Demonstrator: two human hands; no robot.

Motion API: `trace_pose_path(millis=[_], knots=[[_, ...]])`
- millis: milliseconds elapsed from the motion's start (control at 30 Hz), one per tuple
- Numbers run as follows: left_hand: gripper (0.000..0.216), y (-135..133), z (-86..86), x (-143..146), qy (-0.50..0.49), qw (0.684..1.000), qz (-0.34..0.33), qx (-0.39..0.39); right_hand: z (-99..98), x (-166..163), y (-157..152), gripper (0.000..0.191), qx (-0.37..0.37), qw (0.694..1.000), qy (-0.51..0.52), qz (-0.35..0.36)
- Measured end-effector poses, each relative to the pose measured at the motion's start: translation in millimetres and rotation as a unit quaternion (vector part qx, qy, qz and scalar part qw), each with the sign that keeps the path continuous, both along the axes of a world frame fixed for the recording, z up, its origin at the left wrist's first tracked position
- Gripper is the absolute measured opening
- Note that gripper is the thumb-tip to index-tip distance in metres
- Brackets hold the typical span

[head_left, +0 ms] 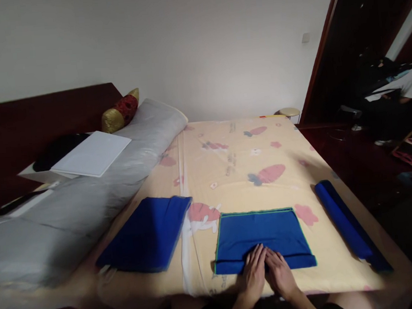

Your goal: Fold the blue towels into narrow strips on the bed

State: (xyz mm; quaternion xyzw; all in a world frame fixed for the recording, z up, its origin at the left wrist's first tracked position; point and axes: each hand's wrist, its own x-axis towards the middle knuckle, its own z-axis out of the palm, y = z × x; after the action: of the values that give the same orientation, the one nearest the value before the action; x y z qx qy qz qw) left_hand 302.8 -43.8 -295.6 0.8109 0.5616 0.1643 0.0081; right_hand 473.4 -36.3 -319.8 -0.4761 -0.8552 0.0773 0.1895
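Observation:
A blue cloth [261,231] with a thin green edge lies flat on the bed's near side, its near edge turned over into a fold. My left hand [253,271] and my right hand [279,272] rest side by side on that folded near edge, fingers stretched flat and pressing down. Neither hand holds anything. A folded stack of blue cloth [146,234] lies to the left. A rolled blue cloth [349,223] lies to the right, near the bed's edge.
The bed has a pale yellow sheet [243,165] printed with pink carrots. A grey bolster [96,183] runs along the left side, with white boxes [90,155] and a gold-and-red cushion [121,111] by it. A dark wardrobe [363,54] stands at right.

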Motion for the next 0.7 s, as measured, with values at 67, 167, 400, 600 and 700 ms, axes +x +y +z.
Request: trace_pose_path(millis=[67, 167, 400, 600, 700], knots=[[0.051, -1, -1.3, -9, 0.022, 1.000, -0.015, 0.011, -6.2, 12, 3, 0.053, 0.015, 0.999, -0.005, -0.038], [0.055, -2, 0.1, -60, 0.075, 0.995, 0.044, 0.041, -14.5, 65, 10, 0.047, 0.054, 0.987, -0.016, -0.153], [0.046, -12, 4.0, -116, 0.134, 0.967, 0.137, 0.166, -12.3, 116, 10, 0.045, 0.110, 0.971, -0.061, -0.205], [0.041, -37, 0.3, -107, 0.086, 0.984, 0.003, 0.157, -7.0, 113, -18, 0.041, 0.083, 0.988, -0.033, -0.122], [0.047, -41, -4.1, -117, 0.078, 0.988, -0.034, 0.130, -13.5, 128, -30, 0.049, 0.038, 0.995, -0.021, -0.091]])
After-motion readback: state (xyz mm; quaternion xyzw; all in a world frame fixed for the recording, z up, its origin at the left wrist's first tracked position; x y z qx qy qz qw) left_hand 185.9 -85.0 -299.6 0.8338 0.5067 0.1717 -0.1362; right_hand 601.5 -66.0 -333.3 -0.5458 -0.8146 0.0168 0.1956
